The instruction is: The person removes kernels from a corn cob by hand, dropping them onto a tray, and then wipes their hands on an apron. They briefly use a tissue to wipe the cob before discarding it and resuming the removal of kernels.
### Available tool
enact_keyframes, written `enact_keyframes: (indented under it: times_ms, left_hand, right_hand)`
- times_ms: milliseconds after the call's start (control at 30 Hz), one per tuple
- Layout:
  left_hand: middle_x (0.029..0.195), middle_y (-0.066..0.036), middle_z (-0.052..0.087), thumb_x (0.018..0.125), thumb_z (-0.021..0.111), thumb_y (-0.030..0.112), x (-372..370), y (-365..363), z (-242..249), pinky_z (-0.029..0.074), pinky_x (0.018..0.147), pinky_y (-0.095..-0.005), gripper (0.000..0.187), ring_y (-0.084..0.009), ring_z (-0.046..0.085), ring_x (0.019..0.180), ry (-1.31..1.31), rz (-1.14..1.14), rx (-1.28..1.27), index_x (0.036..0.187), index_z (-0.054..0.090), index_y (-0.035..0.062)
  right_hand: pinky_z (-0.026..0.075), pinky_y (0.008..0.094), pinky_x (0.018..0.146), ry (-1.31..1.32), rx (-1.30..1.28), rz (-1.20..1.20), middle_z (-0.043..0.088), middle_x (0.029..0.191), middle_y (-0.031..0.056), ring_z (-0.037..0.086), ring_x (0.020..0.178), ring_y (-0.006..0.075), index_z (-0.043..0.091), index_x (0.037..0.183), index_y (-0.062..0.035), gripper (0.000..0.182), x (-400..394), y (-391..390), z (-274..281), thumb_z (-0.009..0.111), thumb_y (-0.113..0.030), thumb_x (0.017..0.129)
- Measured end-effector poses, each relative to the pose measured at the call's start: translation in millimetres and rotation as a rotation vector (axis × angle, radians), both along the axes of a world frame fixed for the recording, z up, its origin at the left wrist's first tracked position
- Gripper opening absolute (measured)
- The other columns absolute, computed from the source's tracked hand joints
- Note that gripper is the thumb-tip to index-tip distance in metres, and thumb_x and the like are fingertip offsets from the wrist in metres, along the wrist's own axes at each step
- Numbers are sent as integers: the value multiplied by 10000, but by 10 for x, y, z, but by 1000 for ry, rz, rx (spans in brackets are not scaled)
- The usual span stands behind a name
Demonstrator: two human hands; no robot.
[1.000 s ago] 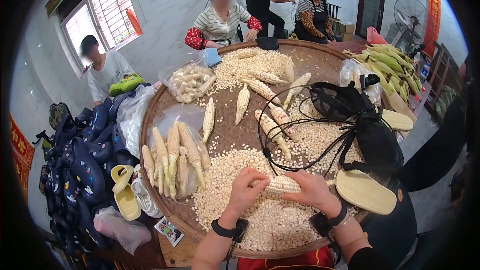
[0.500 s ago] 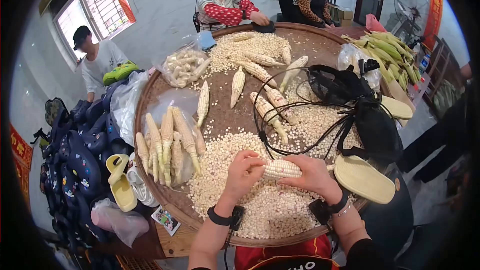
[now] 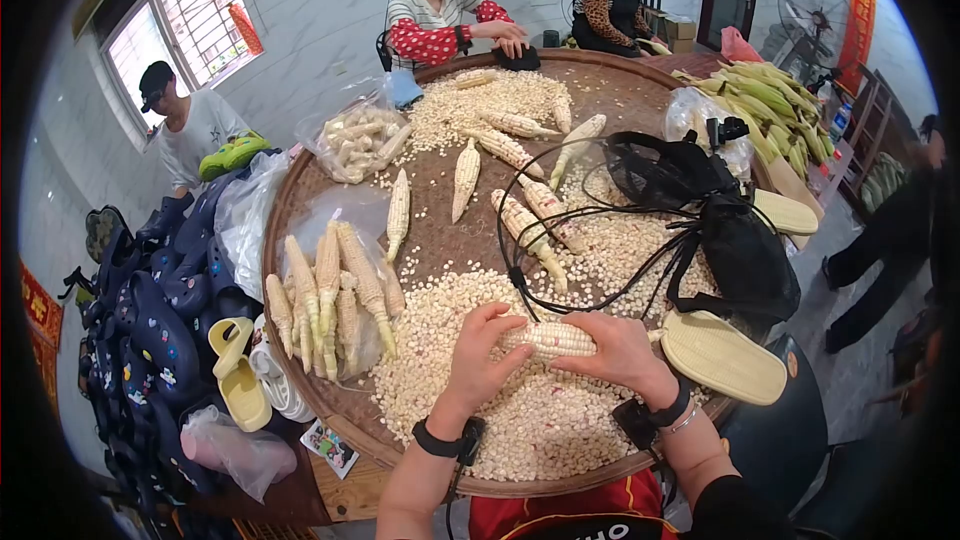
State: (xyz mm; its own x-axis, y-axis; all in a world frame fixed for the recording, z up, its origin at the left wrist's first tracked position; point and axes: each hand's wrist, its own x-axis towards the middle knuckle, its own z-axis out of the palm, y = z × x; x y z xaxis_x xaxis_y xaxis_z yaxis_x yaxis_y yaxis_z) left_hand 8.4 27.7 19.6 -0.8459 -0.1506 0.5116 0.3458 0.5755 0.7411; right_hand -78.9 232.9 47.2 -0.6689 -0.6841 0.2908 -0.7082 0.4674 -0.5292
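Note:
A pale ear of corn [image 3: 550,340] with a few reddish kernels lies crosswise between my hands, above a heap of loose kernels [image 3: 460,305]. My right hand [image 3: 622,355] wraps round its right part, fingers on top and thumb below; a bit of stalk pokes out beyond. At the other end, my left hand [image 3: 480,355] has its curled fingers and thumb around the tip, with a gap between them. Whole ears [image 3: 528,230] with husk stubs lie farther in on the round tray [image 3: 440,230]. Stripped cobs [image 3: 328,280] are piled on plastic at the left.
Black bag with cables [image 3: 735,240] sits on the right of the tray, beside a yellow slipper sole [image 3: 725,355]. Green-husked corn [image 3: 770,105] is stacked behind it. Dark blue clogs [image 3: 165,340] crowd the left side. A person [image 3: 440,20] in red dotted sleeves works across the tray.
My left thumb has moved away from its fingers along the ear. My right hand keeps its hold. Across the tray, the person's hands have come together, and a standing person at the back is out of view.

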Motion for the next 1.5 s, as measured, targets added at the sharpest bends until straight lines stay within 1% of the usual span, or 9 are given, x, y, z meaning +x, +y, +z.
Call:
enact_keyframes:
  times_ms: [167, 267, 467, 567, 633, 867, 933, 1033, 1500]
  left_hand:
    - [1131, -129, 530, 754, 751, 192, 9, -21, -20, 434, 902, -380, 345, -305, 530, 1055, -47, -11, -5, 1058, 636, 74]
    - [1138, -119, 529, 748, 739, 132, 14, 18, 54, 480, 827, -330, 316, -250, 542, 1053, -28, 5, -47, 1038, 640, 53]
    - [1097, -84, 538, 823, 699, 179, 3, 66, 67, 507, 675, -263, 257, -176, 548, 1023, -132, 110, 302, 1041, 645, 54]
    - [1069, -85, 539, 832, 683, 170, -2, 18, -42, 496, 657, -252, 217, -173, 560, 978, -147, 47, 267, 1010, 653, 51]
    - [1053, -81, 512, 852, 642, 77, -10, 14, -53, 504, 632, -229, 134, -127, 570, 825, -135, 48, 334, 953, 621, -8]
    - [1011, -74, 527, 845, 644, 59, -6, 17, -69, 486, 621, -231, 109, -126, 565, 806, -112, 38, 333, 918, 617, -17]
    - [912, -75, 583, 805, 685, 113, -7, 30, -15, 464, 709, -298, 126, -205, 577, 871, -81, 117, 243, 893, 657, 27]
    - [887, -76, 588, 788, 687, 80, -10, 31, -3, 450, 730, -311, 110, -217, 571, 859, -81, 122, 262, 873, 655, 18]
    - [875, -67, 571, 792, 669, 61, -4, 36, -66, 409, 674, -282, 92, -180, 538, 811, -81, 117, 366, 865, 645, 11]
  right_hand:
    - [525, 367, 677, -36, 21, -8, 683, 964, 94, 665, 843, 274, 650, 1074, -112, 579, -9, 13, 5, 718, -545, 696]
    - [523, 368, 687, -44, 20, -12, 683, 972, 95, 663, 853, 274, 649, 1077, -110, 576, -7, 13, 16, 716, -540, 700]
    - [518, 374, 683, -44, -8, -1, 674, 958, 96, 657, 841, 288, 634, 1099, -106, 587, -11, -9, -48, 723, -526, 698]
    - [514, 377, 666, -11, 11, 34, 655, 936, 86, 651, 809, 295, 614, 1133, -116, 621, 10, -12, -41, 740, -518, 677]
    - [511, 379, 656, 13, 35, 59, 643, 922, 80, 648, 790, 297, 603, 1150, -123, 640, 33, -17, -5, 751, -512, 663]
    - [503, 373, 679, -43, 101, 50, 633, 940, 86, 637, 836, 291, 590, 1184, -142, 651, 21, -15, -5, 786, -452, 647]
    - [505, 376, 673, -19, 108, 25, 634, 945, 89, 639, 833, 289, 589, 1185, -142, 639, -9, 6, -46, 781, -447, 657]
    - [513, 387, 618, 86, -5, 99, 637, 938, 85, 648, 751, 296, 576, 1192, -144, 636, -35, 7, -172, 748, -478, 677]
    - [507, 406, 622, 35, 63, 92, 635, 955, 85, 647, 760, 310, 540, 1234, -169, 656, -8, -3, -164, 735, -482, 691]
